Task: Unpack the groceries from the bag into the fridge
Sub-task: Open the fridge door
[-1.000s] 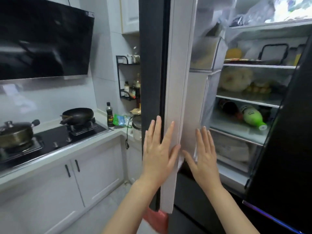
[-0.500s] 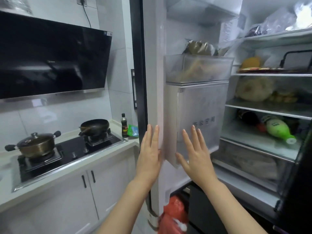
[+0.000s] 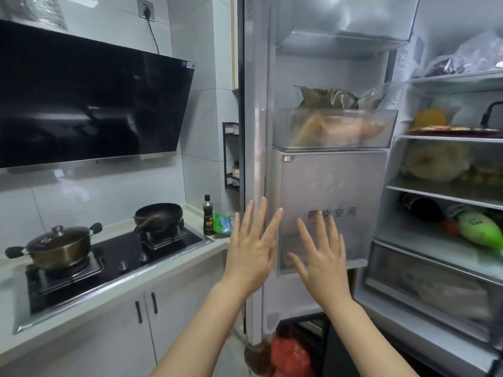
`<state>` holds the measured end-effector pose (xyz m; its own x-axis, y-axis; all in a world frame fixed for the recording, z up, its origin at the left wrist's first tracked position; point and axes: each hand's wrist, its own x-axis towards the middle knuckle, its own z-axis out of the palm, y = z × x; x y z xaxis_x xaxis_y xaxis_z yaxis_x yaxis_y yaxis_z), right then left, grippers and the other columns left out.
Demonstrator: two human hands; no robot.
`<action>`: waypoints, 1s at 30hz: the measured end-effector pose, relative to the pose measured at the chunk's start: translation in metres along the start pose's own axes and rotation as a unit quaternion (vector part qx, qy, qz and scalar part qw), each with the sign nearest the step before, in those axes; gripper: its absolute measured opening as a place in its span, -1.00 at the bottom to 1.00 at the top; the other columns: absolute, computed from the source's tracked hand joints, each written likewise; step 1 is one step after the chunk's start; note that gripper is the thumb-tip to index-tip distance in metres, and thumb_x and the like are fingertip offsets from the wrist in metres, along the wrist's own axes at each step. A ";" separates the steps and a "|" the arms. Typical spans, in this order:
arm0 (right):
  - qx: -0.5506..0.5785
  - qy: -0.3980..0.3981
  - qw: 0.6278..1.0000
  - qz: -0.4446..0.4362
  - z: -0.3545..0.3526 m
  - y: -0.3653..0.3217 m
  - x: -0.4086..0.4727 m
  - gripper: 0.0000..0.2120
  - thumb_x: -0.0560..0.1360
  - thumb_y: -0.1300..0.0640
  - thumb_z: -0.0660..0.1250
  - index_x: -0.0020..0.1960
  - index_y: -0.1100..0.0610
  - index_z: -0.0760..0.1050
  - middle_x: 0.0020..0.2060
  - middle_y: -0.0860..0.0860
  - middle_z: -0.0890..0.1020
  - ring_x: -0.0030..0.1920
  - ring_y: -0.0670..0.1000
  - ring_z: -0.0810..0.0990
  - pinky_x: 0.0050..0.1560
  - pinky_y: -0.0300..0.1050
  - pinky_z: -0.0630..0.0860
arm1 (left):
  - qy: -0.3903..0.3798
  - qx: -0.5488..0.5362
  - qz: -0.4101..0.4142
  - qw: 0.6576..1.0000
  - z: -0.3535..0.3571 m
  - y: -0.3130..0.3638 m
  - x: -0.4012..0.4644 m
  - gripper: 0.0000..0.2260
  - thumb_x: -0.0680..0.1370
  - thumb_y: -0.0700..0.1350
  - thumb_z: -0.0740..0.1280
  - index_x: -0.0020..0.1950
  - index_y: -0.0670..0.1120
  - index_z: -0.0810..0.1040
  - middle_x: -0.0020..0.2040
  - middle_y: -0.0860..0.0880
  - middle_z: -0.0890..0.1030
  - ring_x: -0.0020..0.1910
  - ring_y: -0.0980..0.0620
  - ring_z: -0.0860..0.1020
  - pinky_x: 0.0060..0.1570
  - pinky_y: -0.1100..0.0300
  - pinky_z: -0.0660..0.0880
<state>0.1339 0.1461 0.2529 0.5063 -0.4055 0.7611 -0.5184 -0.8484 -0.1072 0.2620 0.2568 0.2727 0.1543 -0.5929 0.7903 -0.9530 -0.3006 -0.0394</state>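
With the fridge door [image 3: 329,202] now swung wide, my left hand [image 3: 251,253] and right hand [image 3: 321,261] hover flat and empty, shelves reachable, the red bag [image 3: 290,355] still unpacked below.

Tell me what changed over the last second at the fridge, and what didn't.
The left fridge door swung further open, so its inner bins now face the camera. The left hand, flat against the door's edge a second ago, now seems to hover just off it; the right hand stays spread in front of the door compartment. Neither hand took hold of anything. The red bag stays on the floor, and the green bottle lies on its shelf as before.
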 end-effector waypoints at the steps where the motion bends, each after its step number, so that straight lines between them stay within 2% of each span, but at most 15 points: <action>1: -0.003 0.001 1.000 0.006 0.003 0.001 0.002 -0.24 0.43 -0.12 0.36 0.50 -0.05 0.06 0.52 0.15 0.07 0.50 0.18 -0.07 0.37 0.31 0.17 | -0.001 0.022 0.016 1.000 -0.001 -0.002 0.005 -0.40 0.58 -0.02 0.16 0.56 0.06 -0.05 0.57 -0.07 -0.03 0.55 -0.15 -0.05 0.48 -0.21 0.04; 3: -0.017 -0.002 1.000 0.017 0.008 0.003 0.006 -0.19 0.40 -0.09 0.42 0.50 -0.04 0.06 0.51 0.16 0.08 0.50 0.19 -0.07 0.35 0.33 0.20 | -0.017 0.066 0.030 0.997 0.003 -0.008 0.016 -0.44 0.57 0.08 0.13 0.55 0.04 0.06 0.56 -0.09 0.10 0.53 -0.19 0.09 0.42 -0.26 0.17; 5: -0.031 -0.006 0.999 0.027 0.013 0.004 0.011 -0.15 0.37 -0.07 0.45 0.50 -0.04 0.06 0.51 0.18 0.11 0.49 0.22 -0.03 0.32 0.36 0.23 | -0.032 0.080 0.024 0.996 0.011 -0.016 0.022 -0.35 0.52 0.09 0.28 0.53 0.02 0.07 0.55 -0.11 0.13 0.51 -0.21 0.15 0.38 -0.26 0.21; 7: -0.046 -0.006 0.998 0.033 0.018 0.005 0.017 -0.12 0.34 -0.07 0.48 0.50 -0.04 0.07 0.49 0.21 0.14 0.48 0.24 0.01 0.29 0.38 0.26 | -0.039 0.084 0.011 0.996 0.017 -0.024 0.027 -0.22 0.46 0.05 0.41 0.53 0.01 0.02 0.55 -0.14 0.10 0.51 -0.20 0.14 0.39 -0.24 0.15; 10: -0.069 0.002 0.997 0.033 0.021 0.009 0.022 -0.10 0.31 -0.06 0.51 0.50 -0.02 0.08 0.49 0.23 0.15 0.47 0.26 0.02 0.27 0.39 0.29 | -0.043 0.066 0.024 0.997 0.024 -0.032 0.031 -0.16 0.47 0.03 0.41 0.54 0.01 -0.11 0.55 -0.15 -0.06 0.53 -0.14 0.02 0.41 -0.21 0.05; 13: -0.078 0.016 0.997 0.022 0.020 0.014 0.020 -0.12 0.31 -0.10 0.49 0.49 -0.02 0.11 0.48 0.22 0.17 0.47 0.25 0.03 0.26 0.37 0.33 | -0.022 0.061 0.043 0.997 0.027 -0.034 0.031 -0.16 0.38 0.05 0.49 0.53 -0.04 0.09 0.53 -0.18 0.10 0.49 -0.17 0.22 0.34 -0.26 0.26; 15: -0.072 0.020 0.997 0.024 0.019 0.014 0.020 -0.14 0.32 -0.10 0.48 0.49 -0.02 0.11 0.48 0.22 0.17 0.47 0.24 0.04 0.26 0.36 0.36 | -0.011 0.064 0.042 0.997 0.029 -0.033 0.030 -0.16 0.37 0.04 0.50 0.52 -0.06 0.12 0.53 -0.20 0.16 0.48 -0.18 0.25 0.32 -0.27 0.28; 18: -0.060 0.015 0.998 0.030 0.020 0.009 0.020 -0.16 0.34 -0.06 0.47 0.49 -0.01 0.10 0.49 0.23 0.15 0.48 0.26 0.04 0.27 0.35 0.35 | -0.005 0.065 0.040 0.997 0.030 -0.032 0.030 -0.14 0.37 0.02 0.51 0.52 -0.05 0.10 0.53 -0.18 0.13 0.48 -0.18 0.24 0.33 -0.26 0.26; 22: -0.048 0.010 0.998 0.039 0.019 0.006 0.019 -0.17 0.36 -0.01 0.48 0.49 0.00 0.10 0.49 0.24 0.14 0.48 0.28 0.07 0.27 0.32 0.38 | -0.009 0.059 0.042 0.997 0.026 -0.032 0.029 -0.13 0.32 0.02 0.54 0.50 -0.05 0.15 0.51 -0.20 0.24 0.46 -0.19 0.30 0.29 -0.27 0.31; 30: -0.048 -0.010 0.997 0.057 0.015 -0.003 0.019 -0.15 0.37 0.03 0.48 0.50 0.02 0.06 0.50 0.24 0.10 0.48 0.29 0.08 0.24 0.25 0.40 | -0.029 0.059 0.034 0.997 0.023 -0.036 0.020 -0.14 0.33 -0.01 0.55 0.50 0.00 0.14 0.49 -0.19 0.30 0.43 -0.21 0.34 0.29 -0.21 0.35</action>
<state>0.1558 0.1361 0.2581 0.4544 -0.5047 0.7340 -0.6359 -0.7608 -0.1295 0.3055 0.2386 0.2757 0.1085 -0.6565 0.7465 -0.9250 -0.3418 -0.1661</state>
